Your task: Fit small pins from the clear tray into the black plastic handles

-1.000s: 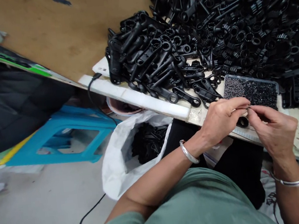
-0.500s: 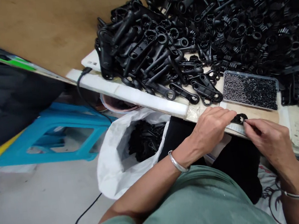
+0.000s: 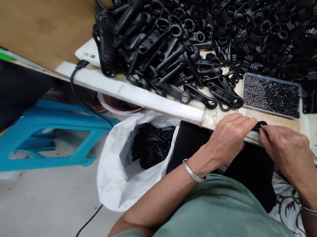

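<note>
At the table's front edge, my left hand (image 3: 230, 131) is closed on a small black plastic part (image 3: 260, 125) with a ringed end; most of the part is hidden under the fingers. My right hand (image 3: 287, 146) pinches at the ring end of that same part, thumb and fingertips together. Whether a tiny piece sits in that pinch I cannot make out. Just beyond both hands lies a clear box (image 3: 272, 95), with small grey screws on its left side and small black pieces on its right. Several black plastic arms (image 3: 225, 94) with ring ends lie left of the box.
A large heap of black plastic parts (image 3: 168, 46) covers the back of the table. A white padded strip (image 3: 133, 94) runs along the table edge. Below it stand an open white sack (image 3: 116, 179) of black parts and a blue stool (image 3: 46, 156). A black cable (image 3: 77, 89) hangs over the edge.
The view has shifted slightly. My right hand has closed in over the ring end of the part, where its opening showed before. My left hand keeps its hold.
</note>
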Tool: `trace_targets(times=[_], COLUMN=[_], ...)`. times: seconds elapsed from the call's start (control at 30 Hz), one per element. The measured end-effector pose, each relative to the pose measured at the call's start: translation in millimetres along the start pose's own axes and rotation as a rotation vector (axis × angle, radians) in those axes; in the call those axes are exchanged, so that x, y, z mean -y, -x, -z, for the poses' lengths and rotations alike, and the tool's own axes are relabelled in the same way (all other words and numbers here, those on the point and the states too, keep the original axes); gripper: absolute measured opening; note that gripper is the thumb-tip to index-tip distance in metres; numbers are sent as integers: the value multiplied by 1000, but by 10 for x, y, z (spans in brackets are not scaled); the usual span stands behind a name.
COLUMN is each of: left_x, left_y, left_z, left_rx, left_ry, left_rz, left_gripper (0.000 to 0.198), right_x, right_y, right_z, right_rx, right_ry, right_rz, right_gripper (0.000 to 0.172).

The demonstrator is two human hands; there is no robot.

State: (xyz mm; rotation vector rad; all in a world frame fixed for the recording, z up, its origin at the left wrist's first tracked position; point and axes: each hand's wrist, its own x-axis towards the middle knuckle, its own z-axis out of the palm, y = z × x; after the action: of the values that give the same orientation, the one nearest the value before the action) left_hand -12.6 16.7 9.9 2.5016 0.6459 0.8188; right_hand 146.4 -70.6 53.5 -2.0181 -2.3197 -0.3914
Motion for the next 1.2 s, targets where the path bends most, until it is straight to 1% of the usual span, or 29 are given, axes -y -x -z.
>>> trace_targets(times=[0.07, 0.13, 0.2, 0.3, 0.37, 0.43, 0.5, 0.63, 0.87, 1.03, 1.2], left_x=[11, 22, 29, 29, 25, 22, 22, 28, 30, 34, 47], left_y=[1, 3, 6, 8, 7, 5, 1, -3, 4, 8, 11], left_z=[-6, -13, -17, -11, -3, 6, 12, 14, 19, 28, 8], left_rx=[11, 10, 22, 73, 104, 125, 146, 168, 175, 171, 162], left_ry=[30, 59, 79, 66, 34, 6, -10, -17, -18, -4, 9], left_rz=[3, 5, 4, -12, -22, -26, -30, -46, -46, -44, -42], left_gripper=[23, 25, 26, 28, 29, 29, 28, 28, 28, 27, 30], right_x=[26, 7, -63, -208, -271, -278, -245, -178, -174, -179, -247], right_y=[-24, -46, -66, -97, -117, -133, -148, -179, -219, -184, -132], right_z=[35, 51, 54, 49, 47, 48, 51, 50, 53, 81, 70], right_rx=[55, 85, 113, 238, 308, 306, 268, 197, 240, 267, 391], right_ry=[12, -42, -208, -530, -628, -616, -559, -444, -334, -415, -615], right_rz=[-25, -68, -131, -257, -326, -346, -329, -281, -238, -305, -410], right_gripper=[32, 33, 32, 32, 34, 33, 32, 34, 35, 33, 35])
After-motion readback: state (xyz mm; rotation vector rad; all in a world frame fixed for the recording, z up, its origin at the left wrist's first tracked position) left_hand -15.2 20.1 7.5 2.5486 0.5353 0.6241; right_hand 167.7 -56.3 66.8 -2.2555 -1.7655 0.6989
